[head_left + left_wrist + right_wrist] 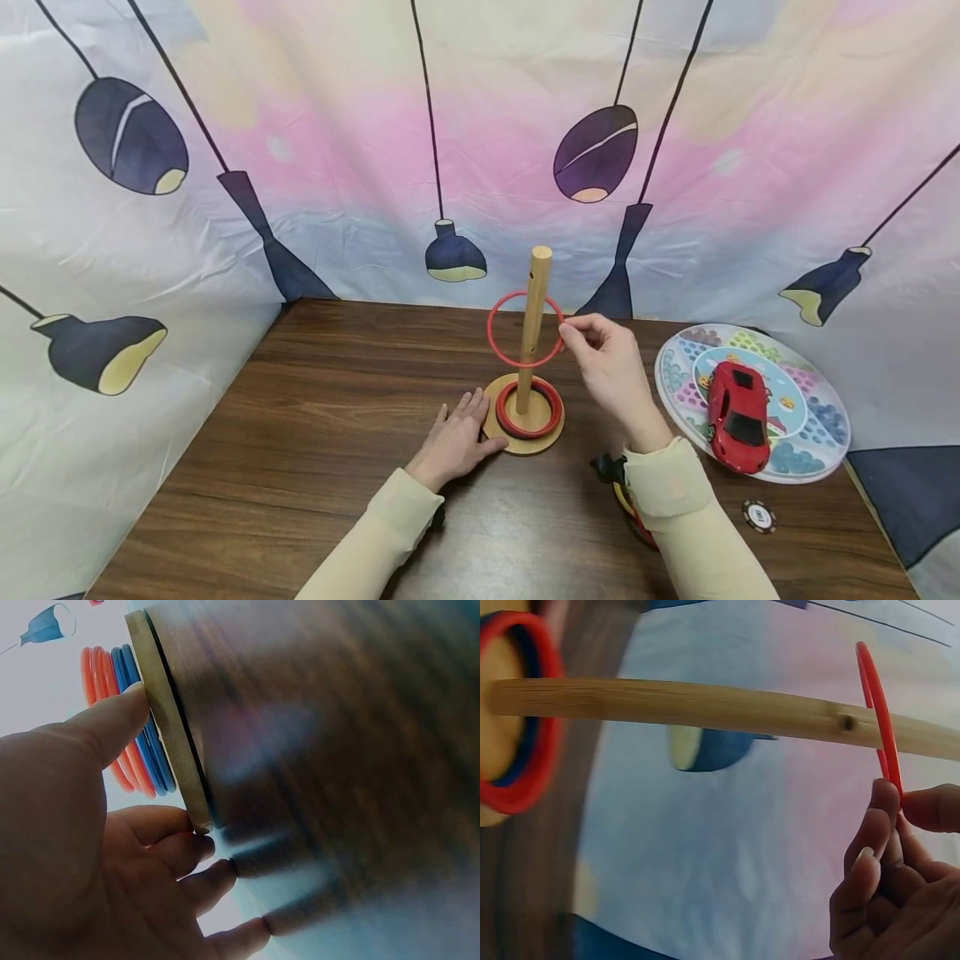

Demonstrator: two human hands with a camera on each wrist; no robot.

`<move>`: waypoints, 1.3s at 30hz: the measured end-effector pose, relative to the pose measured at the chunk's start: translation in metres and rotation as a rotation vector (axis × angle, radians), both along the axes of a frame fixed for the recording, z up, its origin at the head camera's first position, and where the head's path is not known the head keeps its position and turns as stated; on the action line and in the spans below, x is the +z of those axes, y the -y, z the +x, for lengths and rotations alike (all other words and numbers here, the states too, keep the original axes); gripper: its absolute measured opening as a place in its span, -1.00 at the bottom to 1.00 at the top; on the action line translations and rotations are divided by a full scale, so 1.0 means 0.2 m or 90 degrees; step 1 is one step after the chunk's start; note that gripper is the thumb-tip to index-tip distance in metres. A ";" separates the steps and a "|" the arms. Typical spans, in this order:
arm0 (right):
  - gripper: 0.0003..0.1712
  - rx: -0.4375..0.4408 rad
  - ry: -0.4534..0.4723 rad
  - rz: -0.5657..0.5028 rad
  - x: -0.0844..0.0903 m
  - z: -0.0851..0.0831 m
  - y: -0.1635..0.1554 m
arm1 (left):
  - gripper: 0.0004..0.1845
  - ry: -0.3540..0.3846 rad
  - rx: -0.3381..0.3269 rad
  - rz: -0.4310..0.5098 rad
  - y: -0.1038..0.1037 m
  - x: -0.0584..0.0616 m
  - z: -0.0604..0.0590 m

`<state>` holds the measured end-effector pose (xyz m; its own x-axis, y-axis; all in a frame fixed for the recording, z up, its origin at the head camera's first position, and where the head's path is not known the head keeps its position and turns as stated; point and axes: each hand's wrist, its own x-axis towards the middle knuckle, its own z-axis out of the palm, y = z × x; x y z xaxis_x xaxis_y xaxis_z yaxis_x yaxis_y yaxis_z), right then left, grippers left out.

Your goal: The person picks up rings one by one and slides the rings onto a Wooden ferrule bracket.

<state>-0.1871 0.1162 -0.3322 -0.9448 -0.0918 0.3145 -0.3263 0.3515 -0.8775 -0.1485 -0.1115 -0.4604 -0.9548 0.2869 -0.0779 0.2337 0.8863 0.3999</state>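
Head view: dark wood table [315,433], lamp-print backdrop [300,167]; hands: left [456,437] flat, right [611,362] pinching red ring [501,346].

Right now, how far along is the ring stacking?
Done: several red and blue rings lie on the base. In hand: the right hand pinches a red ring around the peg, partway down. The left hand steadies the base. Left: lowering it; no spare rings show.
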 end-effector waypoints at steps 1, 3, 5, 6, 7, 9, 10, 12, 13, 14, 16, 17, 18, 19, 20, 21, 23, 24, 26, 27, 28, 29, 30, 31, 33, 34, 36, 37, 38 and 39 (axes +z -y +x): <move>-0.76 -0.002 0.013 0.012 -0.02 0.00 0.00 | -0.11 0.000 0.001 0.000 0.00 0.00 0.00; -0.76 -0.002 0.038 0.039 -0.07 0.00 0.01 | -0.11 0.001 0.001 -0.002 0.00 0.00 0.00; -0.77 -0.003 0.060 0.067 -0.12 0.01 0.01 | -0.11 0.003 0.004 -0.003 0.00 0.00 0.00; -0.78 -0.004 0.070 0.081 -0.15 0.01 0.01 | -0.11 0.003 0.004 -0.004 0.00 0.00 0.00; -0.78 -0.004 0.080 0.091 -0.17 0.01 0.01 | -0.11 0.003 0.004 -0.004 0.00 0.00 0.00; -0.78 -0.007 0.099 0.114 -0.22 0.01 0.01 | -0.11 0.005 0.005 -0.004 0.00 0.00 0.00; -0.78 -0.008 0.110 0.126 -0.24 0.01 0.01 | -0.11 0.005 0.005 -0.003 0.00 0.00 0.00; -0.78 -0.012 0.134 0.151 -0.28 0.01 0.01 | -0.11 0.004 0.005 0.001 0.00 0.00 0.00; -0.78 -0.017 0.144 0.169 -0.30 0.01 0.01 | -0.11 0.004 0.006 0.003 0.00 0.00 0.00; -0.77 -0.021 0.154 0.188 -0.31 0.01 0.01 | -0.12 0.004 0.006 0.004 0.00 0.00 0.01; -0.77 -0.030 0.172 0.227 -0.34 0.01 0.01 | -0.12 0.002 0.007 0.004 0.00 0.00 0.01; -0.78 -0.035 0.177 0.247 -0.35 0.01 0.01 | -0.12 0.002 0.007 0.003 0.00 0.00 0.01; -0.77 -0.038 0.182 0.264 -0.36 0.01 0.01 | -0.12 0.001 0.008 0.001 0.00 0.00 0.00; -0.77 -0.040 0.185 0.279 -0.37 0.00 0.00 | -0.12 0.001 0.008 -0.001 0.00 0.00 0.00; -0.78 -0.040 0.188 0.289 -0.38 0.00 0.00 | -0.13 0.000 0.008 -0.003 0.00 0.00 0.00; -0.78 -0.039 0.190 0.298 -0.39 0.00 0.00 | -0.13 -0.001 0.008 -0.003 0.00 0.00 0.00; -0.78 -0.035 0.196 0.310 -0.40 0.00 -0.01 | -0.13 0.000 0.009 -0.003 0.00 0.00 0.00; -0.78 -0.032 0.199 0.314 -0.41 0.00 -0.01 | -0.13 0.000 0.009 -0.002 0.00 0.00 0.00; -0.78 -0.030 0.203 0.319 -0.41 0.00 -0.02 | -0.13 0.000 0.009 -0.002 0.00 0.00 0.00; -0.78 -0.028 0.205 0.321 -0.42 0.00 -0.02 | -0.13 0.000 0.010 -0.002 0.00 0.00 0.00; -0.78 -0.027 0.207 0.322 -0.42 0.00 -0.02 | -0.13 0.000 0.009 0.000 0.00 0.00 0.00; -0.77 -0.027 0.208 0.322 -0.43 -0.01 -0.02 | -0.12 -0.001 0.009 0.001 0.00 0.00 0.00; -0.77 -0.027 0.208 0.322 -0.43 -0.01 -0.02 | -0.13 -0.002 0.009 0.001 0.00 0.00 0.00; -0.77 -0.027 0.207 0.322 -0.44 -0.01 -0.03 | -0.13 -0.002 0.008 0.001 0.00 0.00 0.00; -0.78 -0.026 0.206 0.321 -0.45 -0.01 -0.03 | -0.13 -0.004 0.007 0.004 0.00 0.00 0.00; -0.78 -0.025 0.206 0.321 -0.45 -0.01 -0.03 | -0.13 -0.004 0.006 0.005 0.00 0.00 0.00; -0.77 -0.022 0.206 0.321 -0.46 -0.01 -0.03 | -0.13 -0.005 0.006 0.003 0.00 0.00 0.00; -0.77 -0.021 0.207 0.321 -0.46 -0.01 -0.03 | -0.13 -0.005 0.005 0.004 0.00 0.00 0.00; -0.77 -0.021 0.210 0.320 -0.46 -0.01 -0.03 | -0.13 -0.004 0.006 0.004 0.00 0.00 0.00; -0.77 -0.020 0.212 0.319 -0.47 -0.01 -0.03 | -0.13 -0.004 0.006 0.004 0.00 0.00 0.00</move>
